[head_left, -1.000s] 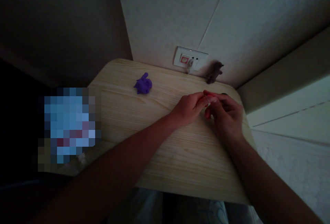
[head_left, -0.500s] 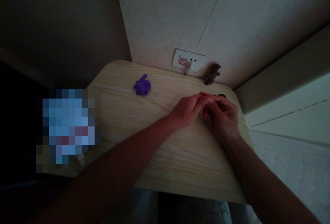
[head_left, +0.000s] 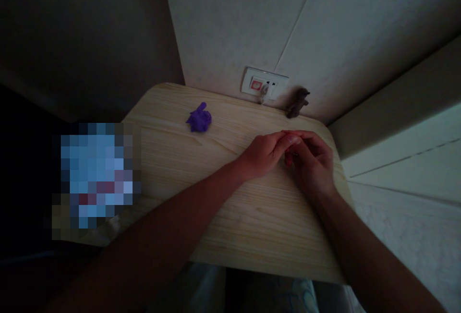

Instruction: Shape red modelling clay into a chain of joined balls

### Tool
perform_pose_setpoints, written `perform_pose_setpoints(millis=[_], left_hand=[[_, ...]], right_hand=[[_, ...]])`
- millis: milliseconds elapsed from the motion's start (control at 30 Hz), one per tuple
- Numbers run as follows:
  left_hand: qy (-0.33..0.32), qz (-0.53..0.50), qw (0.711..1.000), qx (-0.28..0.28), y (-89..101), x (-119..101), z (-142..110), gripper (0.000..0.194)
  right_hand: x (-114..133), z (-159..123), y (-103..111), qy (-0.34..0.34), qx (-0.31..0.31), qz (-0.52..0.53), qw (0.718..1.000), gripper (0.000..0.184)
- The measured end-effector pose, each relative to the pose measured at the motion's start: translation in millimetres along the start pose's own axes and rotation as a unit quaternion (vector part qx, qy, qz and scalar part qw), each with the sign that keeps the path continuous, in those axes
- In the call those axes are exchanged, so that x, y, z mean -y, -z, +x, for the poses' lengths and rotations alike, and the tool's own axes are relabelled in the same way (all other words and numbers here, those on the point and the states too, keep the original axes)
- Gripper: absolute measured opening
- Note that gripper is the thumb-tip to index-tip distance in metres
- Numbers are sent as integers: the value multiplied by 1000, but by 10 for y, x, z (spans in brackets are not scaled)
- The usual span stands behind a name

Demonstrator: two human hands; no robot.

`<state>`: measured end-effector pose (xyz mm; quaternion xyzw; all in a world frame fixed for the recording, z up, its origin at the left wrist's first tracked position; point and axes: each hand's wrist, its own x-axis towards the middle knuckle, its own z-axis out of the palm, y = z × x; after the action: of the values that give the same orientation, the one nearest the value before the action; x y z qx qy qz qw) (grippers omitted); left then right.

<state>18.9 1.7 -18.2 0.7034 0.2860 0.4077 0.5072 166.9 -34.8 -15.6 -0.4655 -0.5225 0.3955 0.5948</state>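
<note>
Over the right part of the wooden tabletop [head_left: 223,217], my left hand [head_left: 264,154] and my right hand [head_left: 317,159] meet at the fingertips. Both are closed, with thumbs pressed close together. Reddish colour shows around the fingers, but whatever they hold is mostly hidden and I cannot make out its kind. A purple lump of modelling clay [head_left: 200,120] with small points and a stub on top lies to the left of my hands. Behind them, near the wall, stands a small dark brown figure [head_left: 297,104].
A wall socket [head_left: 264,84] with a clear plug in it sits just above the table's back edge. On the left, a blurred-out blue item [head_left: 97,169] rests by the table's edge. A pale panel [head_left: 403,150] runs along the right side.
My fingers have shifted slightly and curl closer together. A small black thing seen behind my right hand before is now covered by it. The purple clay and brown figure stay put.
</note>
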Motion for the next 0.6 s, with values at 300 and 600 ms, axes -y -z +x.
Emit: perform_pose_setpoints(millis=[300, 600], left_hand=[[23, -11, 999, 23, 26, -35, -9, 59], [111, -166, 980, 21, 25, -5, 18, 37]], right_hand=[[30, 4, -15, -23, 27, 8, 999, 21], [31, -29, -8, -33, 22, -36, 999, 43]])
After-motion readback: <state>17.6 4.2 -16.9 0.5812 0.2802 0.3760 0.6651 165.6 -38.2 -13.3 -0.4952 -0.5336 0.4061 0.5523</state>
